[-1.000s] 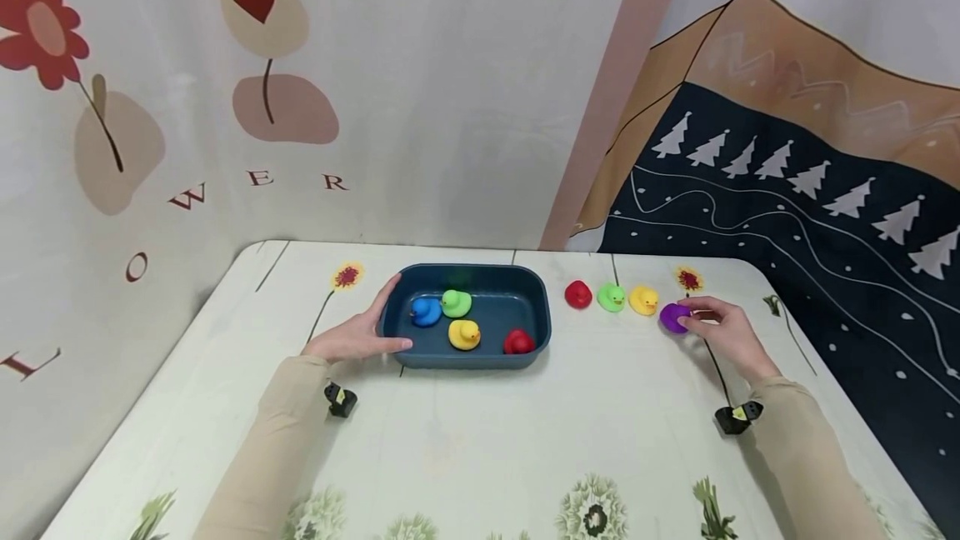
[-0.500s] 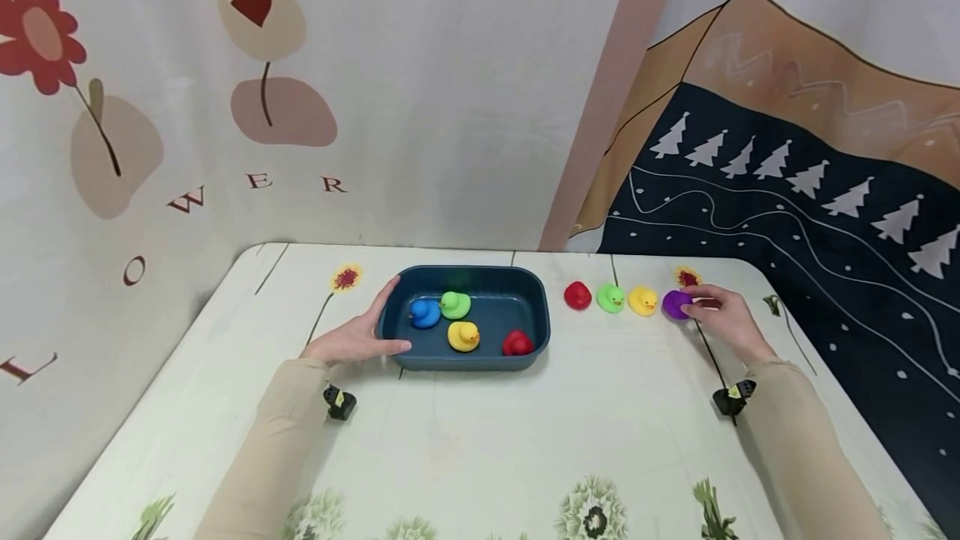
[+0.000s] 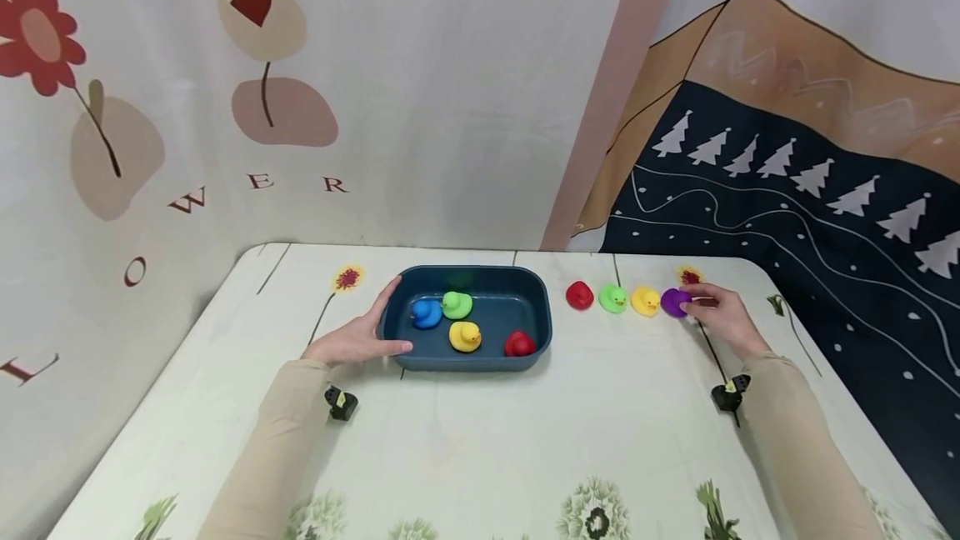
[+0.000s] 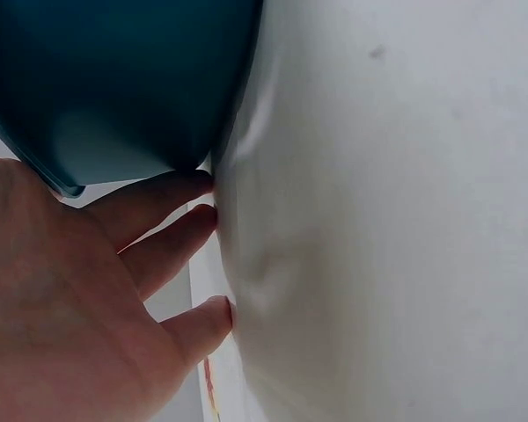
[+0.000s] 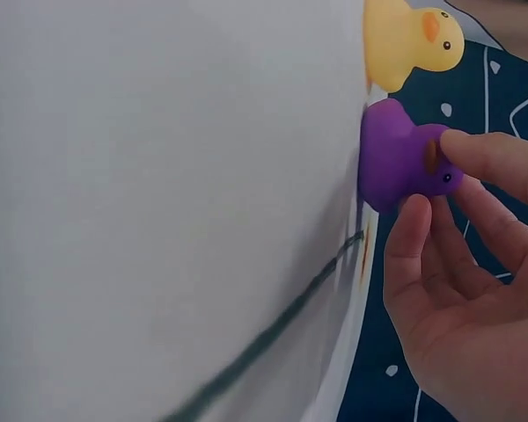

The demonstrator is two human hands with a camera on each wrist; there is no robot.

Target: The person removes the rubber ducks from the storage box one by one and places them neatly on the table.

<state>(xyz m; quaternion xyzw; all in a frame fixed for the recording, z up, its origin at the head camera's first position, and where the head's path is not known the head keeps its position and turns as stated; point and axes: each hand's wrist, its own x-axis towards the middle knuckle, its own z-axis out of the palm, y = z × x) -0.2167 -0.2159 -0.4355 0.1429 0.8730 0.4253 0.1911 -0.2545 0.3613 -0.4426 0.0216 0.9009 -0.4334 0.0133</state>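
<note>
My right hand (image 3: 723, 322) pinches a purple rubber duck (image 3: 676, 302) by its head, at the right end of a row of ducks. In the right wrist view the purple duck (image 5: 392, 158) stands upright on the tablecloth, thumb and fingertips at its head. Beside it is a yellow rubber duck (image 5: 400, 44). My left hand (image 3: 356, 338) rests against the left end of a dark blue tray (image 3: 465, 362), thumb at the front rim. In the left wrist view, spread fingers (image 4: 172, 255) touch the tray's end wall (image 4: 114, 132), with tips at the cloth.
Inside the tray sit blue (image 3: 427, 314), green (image 3: 457, 304), yellow (image 3: 465, 337) and red (image 3: 519, 344) ducks. Right of it stand red (image 3: 579, 296), green (image 3: 613, 299) and yellow (image 3: 645, 302) ducks in a row. A printed cloth covers the table (image 3: 480, 432); patterned curtains hang behind.
My right hand has shifted slightly left and back with the purple duck, bringing it into line beside the yellow one. The left hand and tray have stayed in place.
</note>
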